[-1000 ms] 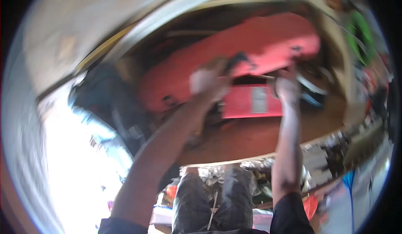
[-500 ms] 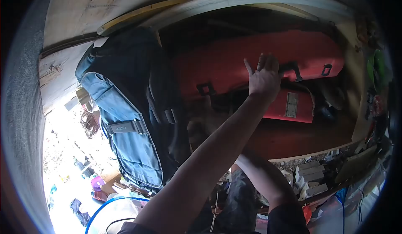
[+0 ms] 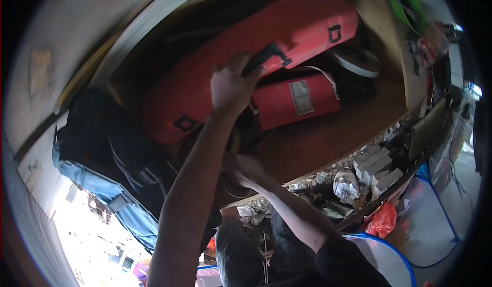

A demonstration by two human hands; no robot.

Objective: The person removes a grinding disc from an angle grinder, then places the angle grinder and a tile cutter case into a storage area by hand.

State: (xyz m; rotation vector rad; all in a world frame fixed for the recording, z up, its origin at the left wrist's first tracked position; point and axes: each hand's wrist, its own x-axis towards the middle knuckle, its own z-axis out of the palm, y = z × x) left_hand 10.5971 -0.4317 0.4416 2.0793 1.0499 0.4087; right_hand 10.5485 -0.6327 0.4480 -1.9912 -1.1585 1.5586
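The left hand (image 3: 231,88) was raised into the wooden shelf (image 3: 328,143), its fingers clamped on the black handle (image 3: 266,57) of the long red case (image 3: 256,56), which lay tilted across the shelf's back. The right hand (image 3: 245,168) reached in lower, near the shelf's front edge; whether it gripped anything could not be told. A smaller red bag (image 3: 294,100) lay just under the case, and a blue bag (image 3: 110,184) hung at the shelf's left end.

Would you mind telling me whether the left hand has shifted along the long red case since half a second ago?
Yes. The left hand has slid from flat beside the black handle of the long red case to its near end.
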